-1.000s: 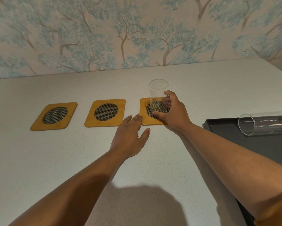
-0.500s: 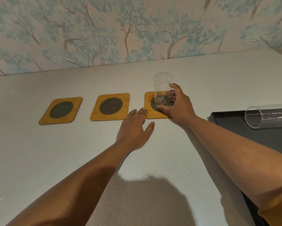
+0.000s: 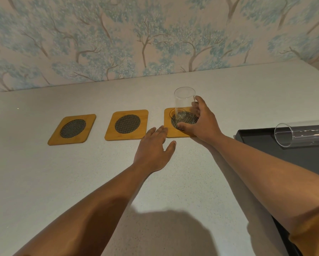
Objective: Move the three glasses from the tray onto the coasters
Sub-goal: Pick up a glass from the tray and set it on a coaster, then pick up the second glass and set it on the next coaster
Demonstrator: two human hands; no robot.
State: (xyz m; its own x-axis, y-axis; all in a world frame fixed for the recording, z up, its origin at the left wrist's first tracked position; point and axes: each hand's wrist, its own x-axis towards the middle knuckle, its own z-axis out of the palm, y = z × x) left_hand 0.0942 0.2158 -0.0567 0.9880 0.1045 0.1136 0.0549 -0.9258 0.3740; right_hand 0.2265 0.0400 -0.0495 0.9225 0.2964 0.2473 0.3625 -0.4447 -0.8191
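Right hand clamped on clear cylindrical glass, upright on right bamboo coaster with woven mesh disc. Left hand flat, fingers apart, on speckled worktop.

The worktop lay bare along its whole near edge and across the back strip by the wall. The left coaster and middle coaster had nothing standing on them, open from above. The right coaster was taken up by an upright glass with the right hand around it. The left hand lay flat, its fingertips touching that coaster's near left corner. At the right edge, the black tray and a glass lying on its side blocked the way.
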